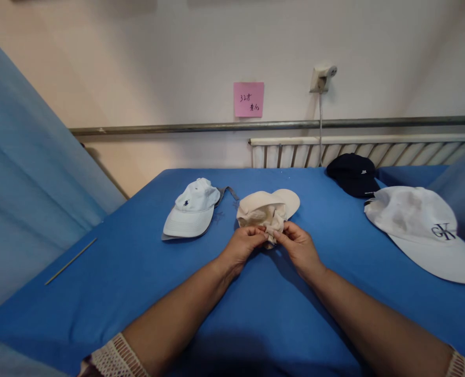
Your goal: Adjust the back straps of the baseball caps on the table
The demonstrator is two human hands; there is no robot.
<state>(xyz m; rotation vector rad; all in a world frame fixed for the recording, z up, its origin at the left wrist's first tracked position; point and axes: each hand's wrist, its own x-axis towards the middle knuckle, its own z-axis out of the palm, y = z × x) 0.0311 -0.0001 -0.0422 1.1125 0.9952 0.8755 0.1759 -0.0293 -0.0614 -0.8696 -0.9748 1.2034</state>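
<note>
A cream baseball cap (258, 201) sits in the middle of the blue-covered table, its brim pointing to the far right and its crown crumpled toward me. My left hand (245, 243) pinches the near left edge of the cap between thumb and fingers. On the other side of that edge, my right hand (297, 245) pinches the fabric too, thumb on top. The two hands almost meet at the cap's near edge. A small dark bit shows under the fabric between them, too small to make out.
A pale blue cap (195, 201) with a dark strap lies to the left. At the right are a navy cap (352, 173) and a white cap (417, 209). A thin stick (70, 262) lies far left. Behind the blue table (138, 293) stands a radiator (358, 140).
</note>
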